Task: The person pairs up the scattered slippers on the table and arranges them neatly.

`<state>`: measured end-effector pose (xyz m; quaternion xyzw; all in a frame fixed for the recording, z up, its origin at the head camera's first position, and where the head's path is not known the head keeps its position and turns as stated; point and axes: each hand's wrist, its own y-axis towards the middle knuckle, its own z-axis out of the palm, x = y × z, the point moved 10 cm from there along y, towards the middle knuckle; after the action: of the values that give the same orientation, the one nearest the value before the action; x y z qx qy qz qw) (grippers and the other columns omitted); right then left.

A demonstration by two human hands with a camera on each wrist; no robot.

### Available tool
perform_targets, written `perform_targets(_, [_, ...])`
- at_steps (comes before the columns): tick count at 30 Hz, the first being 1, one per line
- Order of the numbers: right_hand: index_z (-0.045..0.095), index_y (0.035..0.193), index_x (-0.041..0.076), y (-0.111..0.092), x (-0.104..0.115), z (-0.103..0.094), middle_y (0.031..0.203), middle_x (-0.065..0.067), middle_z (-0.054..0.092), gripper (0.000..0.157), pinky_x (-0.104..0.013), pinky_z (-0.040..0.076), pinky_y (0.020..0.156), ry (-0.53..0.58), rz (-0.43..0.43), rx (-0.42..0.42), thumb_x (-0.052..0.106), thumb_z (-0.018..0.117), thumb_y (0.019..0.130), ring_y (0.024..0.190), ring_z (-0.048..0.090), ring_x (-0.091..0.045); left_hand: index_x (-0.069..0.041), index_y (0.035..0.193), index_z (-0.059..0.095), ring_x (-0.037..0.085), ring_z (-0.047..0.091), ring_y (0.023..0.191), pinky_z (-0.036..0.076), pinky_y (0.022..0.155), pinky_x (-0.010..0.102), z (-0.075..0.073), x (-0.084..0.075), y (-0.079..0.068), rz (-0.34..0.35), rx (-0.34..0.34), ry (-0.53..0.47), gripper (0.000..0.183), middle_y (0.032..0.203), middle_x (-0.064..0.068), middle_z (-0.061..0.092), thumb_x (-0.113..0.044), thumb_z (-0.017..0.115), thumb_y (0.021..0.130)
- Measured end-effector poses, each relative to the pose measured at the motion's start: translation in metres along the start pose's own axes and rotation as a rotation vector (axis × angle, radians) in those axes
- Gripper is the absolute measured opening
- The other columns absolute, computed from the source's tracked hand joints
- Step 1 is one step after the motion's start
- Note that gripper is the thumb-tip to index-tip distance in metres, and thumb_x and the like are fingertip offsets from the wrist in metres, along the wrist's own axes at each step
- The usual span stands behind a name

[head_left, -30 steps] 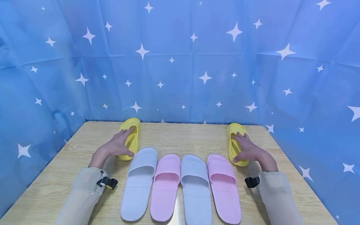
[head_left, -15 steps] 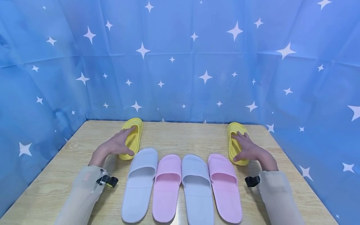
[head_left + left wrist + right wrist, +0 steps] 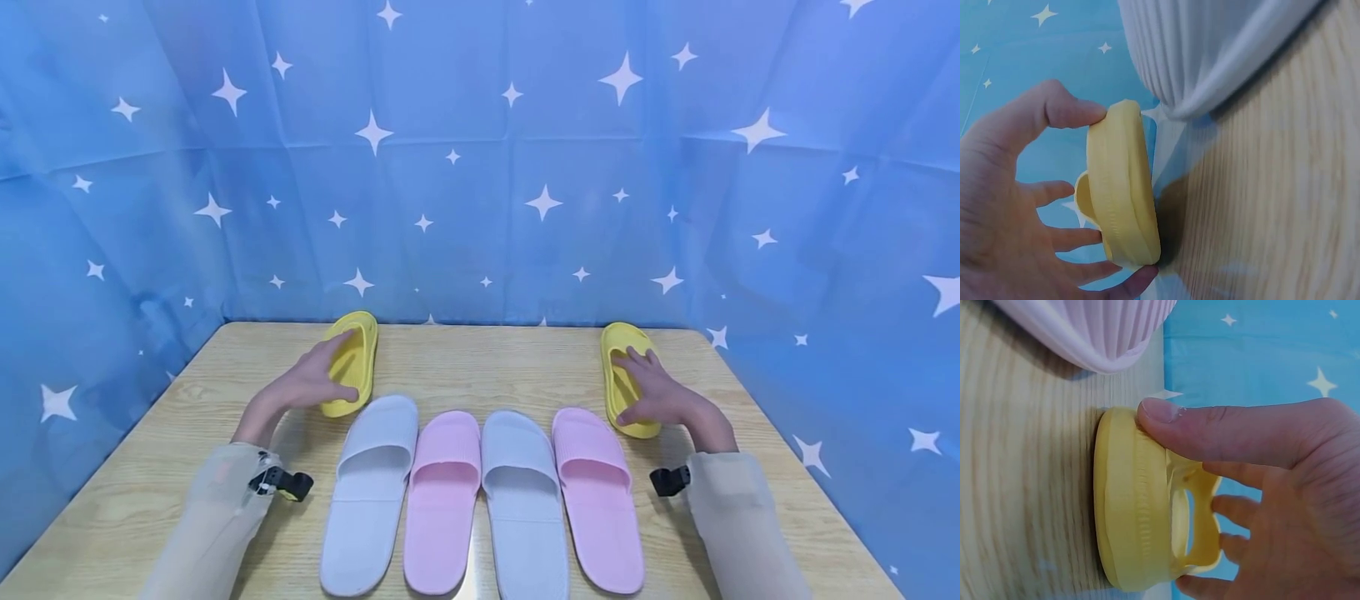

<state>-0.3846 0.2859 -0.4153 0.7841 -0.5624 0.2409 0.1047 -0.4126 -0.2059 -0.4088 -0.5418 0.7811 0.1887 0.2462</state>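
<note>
In the head view my left hand point(image 3: 311, 379) reaches to a small yellow slipper point(image 3: 352, 367) at the back left of the table. The left wrist view shows the thumb on one side of this slipper's heel and the fingers on the other, with a shadow on the wood beside it. At the back right, my right hand point(image 3: 660, 393) holds a matching yellow slipper point(image 3: 624, 387). Its thumb presses one side of the heel in the right wrist view, while the fingers reach round the far side. That slipper sits close on the wood.
Between the arms, larger slippers stand side by side with toes to the back: a grey one point(image 3: 365, 508), a pink one point(image 3: 440, 525), another grey one point(image 3: 525, 525) and another pink one point(image 3: 602, 508). A blue star-patterned curtain point(image 3: 480, 192) encloses the wooden table point(image 3: 487, 358).
The left yellow slipper's near end has risen slightly with the left hand in the last half second. The right hand and its slipper keep nearly the same place; the head view has shifted a little.
</note>
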Motion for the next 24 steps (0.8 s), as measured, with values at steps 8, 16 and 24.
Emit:
perform_targets(8, [0.027,0.159,-0.005,-0.006,-0.002,-0.002,0.167,-0.039,0.001,0.102,-0.084,0.011,0.113,0.023,0.004,-0.002,0.014,0.084,0.077,0.15,-0.011,-0.065,-0.007,0.165,0.018,0.049,0.028,0.152,0.027,0.12,0.071,0.009,-0.011,0.013,-0.043,0.003,-0.022,0.108,0.167,0.027,0.027,-0.029,0.079,0.079])
perform_targets(16, [0.028,0.158,-0.006,-0.002,0.0,0.004,0.167,-0.039,0.002,0.102,-0.085,0.009,0.113,0.042,-0.028,-0.002,0.014,0.084,0.076,0.149,-0.011,-0.065,-0.005,0.165,0.015,0.052,0.03,0.15,0.033,0.119,0.068,0.023,-0.015,0.024,-0.149,-0.013,0.021,0.096,0.165,0.031,0.026,-0.03,0.072,0.092])
perform_targets(24, [0.027,0.158,-0.007,0.003,-0.001,0.005,0.167,-0.038,-0.001,0.102,-0.085,0.008,0.113,0.043,-0.016,-0.002,0.012,0.083,0.076,0.15,-0.014,-0.064,-0.01,0.166,-0.007,0.064,0.016,0.15,0.026,0.117,0.076,0.038,-0.027,0.03,-0.229,0.091,0.121,0.139,0.169,0.034,0.002,-0.064,0.082,0.074])
